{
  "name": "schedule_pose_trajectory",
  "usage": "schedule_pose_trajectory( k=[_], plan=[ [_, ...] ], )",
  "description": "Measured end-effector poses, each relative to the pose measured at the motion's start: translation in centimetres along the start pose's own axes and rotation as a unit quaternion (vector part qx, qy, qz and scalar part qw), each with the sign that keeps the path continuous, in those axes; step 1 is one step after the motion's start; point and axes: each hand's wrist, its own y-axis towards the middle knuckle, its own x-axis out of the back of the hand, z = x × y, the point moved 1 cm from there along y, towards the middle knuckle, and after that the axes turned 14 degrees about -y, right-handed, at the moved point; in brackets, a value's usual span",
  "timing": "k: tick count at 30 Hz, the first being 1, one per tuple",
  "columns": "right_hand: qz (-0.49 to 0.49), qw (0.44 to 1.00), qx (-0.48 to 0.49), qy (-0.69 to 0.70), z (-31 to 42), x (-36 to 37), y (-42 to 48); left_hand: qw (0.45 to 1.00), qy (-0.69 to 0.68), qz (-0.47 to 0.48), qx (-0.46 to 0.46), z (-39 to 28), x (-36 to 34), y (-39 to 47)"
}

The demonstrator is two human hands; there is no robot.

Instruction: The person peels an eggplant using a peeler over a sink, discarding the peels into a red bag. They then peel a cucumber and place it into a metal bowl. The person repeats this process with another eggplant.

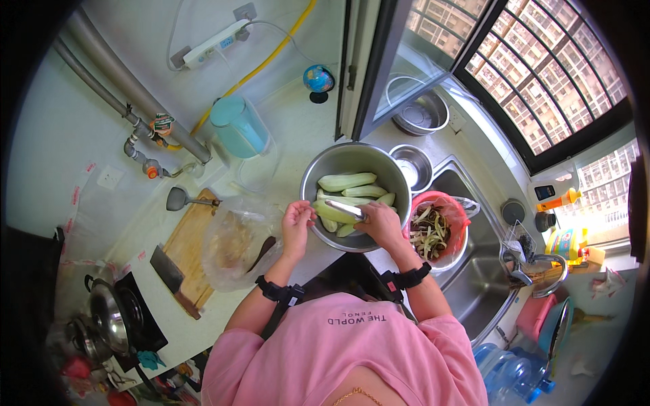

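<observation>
A large stainless steel pot (pixel 306 178) in front of me holds several pale green, peeled long vegetables (pixel 347 181) that look like eggplants. My right hand (pixel 382 223) grips a metal peeler (pixel 345 209) over the pot. Under the peeler lies one peeled eggplant (pixel 327 209). At the pot's left rim, my left hand (pixel 296 223) has its fingertips pinched at that eggplant's left end. Just right of the pot, a red plastic bag (pixel 463 222) lines a bowl and contains dark and pale peelings (pixel 429 233).
Left of the pot, a clear plastic bag (pixel 228 238) with a dark strip inside overlaps a wooden cutting board (pixel 190 243). A cleaver (pixel 167 269) rests on the board's edge. Beyond stands a turquoise kettle (pixel 238 127). A small steel bowl (pixel 412 167) and sink (pixel 477 284) are right.
</observation>
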Motion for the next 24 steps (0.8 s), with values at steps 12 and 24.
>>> schedule_pose_trajectory(
  k=[12, 24],
  plan=[
    [0.043, 0.980, 0.032, 0.192, 5.7, 1.6, 1.1, 0.996, 0.032, 0.015, -0.082, -4.6, 1.6, -3.0],
    [0.191, 0.910, 0.253, 0.265, 17.9, -7.1, 2.5, 0.864, 0.436, -0.202, -0.152, -6.1, 14.4, -11.0]
  ],
)
